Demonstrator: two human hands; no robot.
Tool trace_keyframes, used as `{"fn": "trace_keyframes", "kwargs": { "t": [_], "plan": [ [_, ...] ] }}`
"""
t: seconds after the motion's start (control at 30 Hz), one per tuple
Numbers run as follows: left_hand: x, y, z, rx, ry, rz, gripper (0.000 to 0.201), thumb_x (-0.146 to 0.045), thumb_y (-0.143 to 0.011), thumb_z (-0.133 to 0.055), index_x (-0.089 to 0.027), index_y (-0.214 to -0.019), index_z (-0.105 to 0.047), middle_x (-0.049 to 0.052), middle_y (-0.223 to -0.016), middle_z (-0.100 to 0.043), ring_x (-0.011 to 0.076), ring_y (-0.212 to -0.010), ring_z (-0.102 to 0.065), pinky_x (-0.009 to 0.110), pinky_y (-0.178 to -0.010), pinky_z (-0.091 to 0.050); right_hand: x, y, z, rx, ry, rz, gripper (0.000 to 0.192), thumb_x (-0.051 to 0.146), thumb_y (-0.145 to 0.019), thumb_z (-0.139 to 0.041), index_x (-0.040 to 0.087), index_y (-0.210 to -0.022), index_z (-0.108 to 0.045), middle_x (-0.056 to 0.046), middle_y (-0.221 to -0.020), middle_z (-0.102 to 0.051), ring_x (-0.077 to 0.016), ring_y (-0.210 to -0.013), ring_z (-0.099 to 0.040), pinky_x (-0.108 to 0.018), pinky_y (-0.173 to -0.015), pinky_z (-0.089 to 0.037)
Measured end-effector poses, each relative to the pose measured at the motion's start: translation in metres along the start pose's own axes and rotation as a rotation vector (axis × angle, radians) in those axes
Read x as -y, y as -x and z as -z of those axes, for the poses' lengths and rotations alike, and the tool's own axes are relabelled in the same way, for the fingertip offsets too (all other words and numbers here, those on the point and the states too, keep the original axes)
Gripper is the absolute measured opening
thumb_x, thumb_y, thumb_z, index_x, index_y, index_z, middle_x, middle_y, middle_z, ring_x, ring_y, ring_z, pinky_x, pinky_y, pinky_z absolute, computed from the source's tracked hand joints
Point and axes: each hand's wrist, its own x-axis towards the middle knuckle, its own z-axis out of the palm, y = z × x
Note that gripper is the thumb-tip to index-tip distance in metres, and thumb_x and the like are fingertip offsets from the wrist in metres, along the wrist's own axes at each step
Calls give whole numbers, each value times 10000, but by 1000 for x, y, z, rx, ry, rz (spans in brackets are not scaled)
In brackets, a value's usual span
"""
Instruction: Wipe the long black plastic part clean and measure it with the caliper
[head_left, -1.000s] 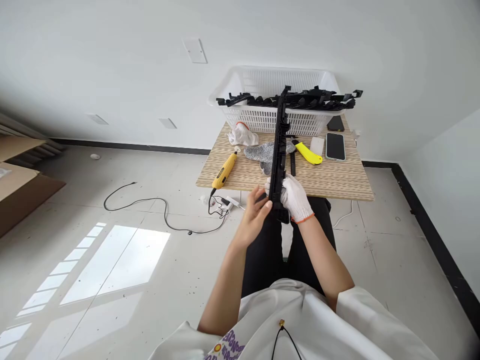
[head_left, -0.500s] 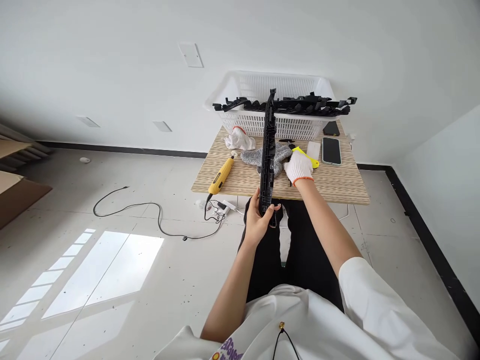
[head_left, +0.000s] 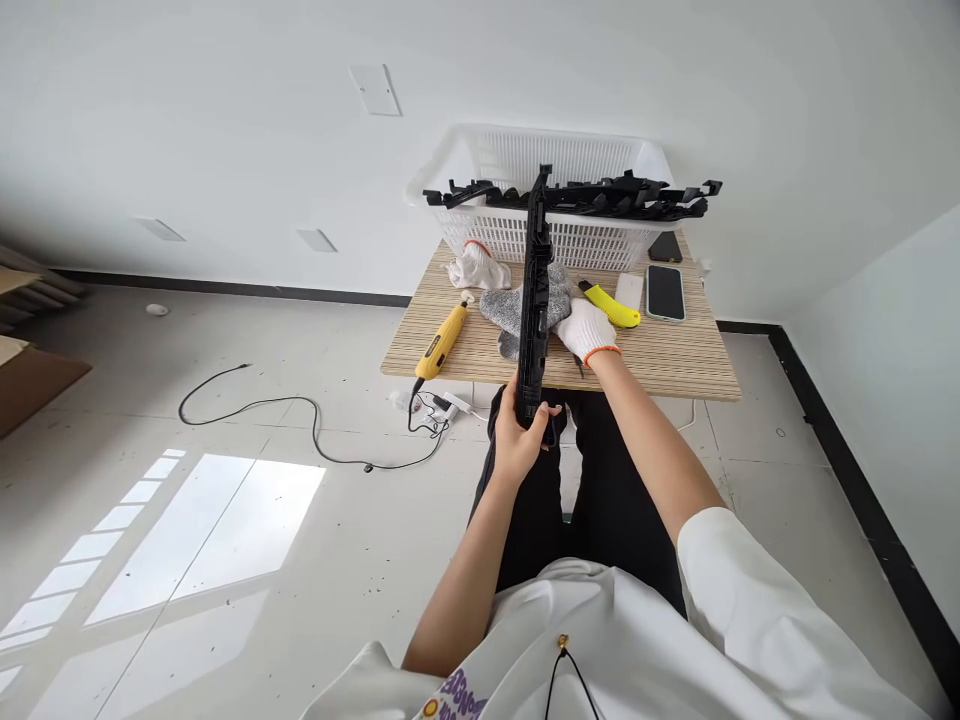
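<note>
the bare left hand (head_left: 523,437) is clenched around the near end of a long black plastic strip (head_left: 535,290), held upright over the lap and the table (head_left: 675,365) edge. just beyond, the gloved right hand (head_left: 588,331) rests on the table beside the strip; whether it grips anything cannot be told. farther back lie a grey glove (head_left: 510,306), a yellow knife (head_left: 613,307) and a white basket (head_left: 600,165).

Your bare left hand (head_left: 523,432) is raised in front of you, its grip closed, forearm angled up. Your gloved right hand (head_left: 587,331) reaches farther forward, palm down, fingers curled.
</note>
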Motion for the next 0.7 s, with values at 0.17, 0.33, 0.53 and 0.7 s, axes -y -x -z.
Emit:
{"fn": "trace_keyframes", "kwargs": {
  "t": [0.17,0.33,0.53,0.7],
  "plan": [
    [3,0,1,-38,-30,-104,583,-353,-914,-623,-255,-1448,-411,62,-1049,-682,184,-811,-727,250,-575,-600,-19,38,5,-304,49,-58,311,218,-893,-461,180,-1146,-637,-163,-1136,-645,-326,-971,-677,-456,-801,-541],
    [0,-4,0,-8,62,-5,568,-364,-913,-614,-276,-1427,-390,87,-1180,-646,188,-821,-724,181,-417,-502,-12,40,22,-211,123,-17,538,125,-922,-372,206,-1444,-477,-196,-1165,-606,-308,-902,-677,-476,-753,-547],
    [-2,-1,0,-99,102,-19,596,-387,-925,-604,-284,-1451,-344,82,-1141,-661,183,-829,-721,172,-422,-499,11,23,64,-387,196,96,544,204,-984,-256,221,-1516,-368,-208,-1095,-616,-356,-921,-665,-547,-747,-521],
    [-3,-1,-2,-135,121,8,628,-403,-923,-601,-302,-1465,-300,72,-1137,-634,191,-847,-720,163,-369,-468,11,21,102,-132,3,92,640,654,-969,-249,171,-1195,-602,-184,-1013,-686,-380,-982,-642,-580,-841,-486]
  ]
}}
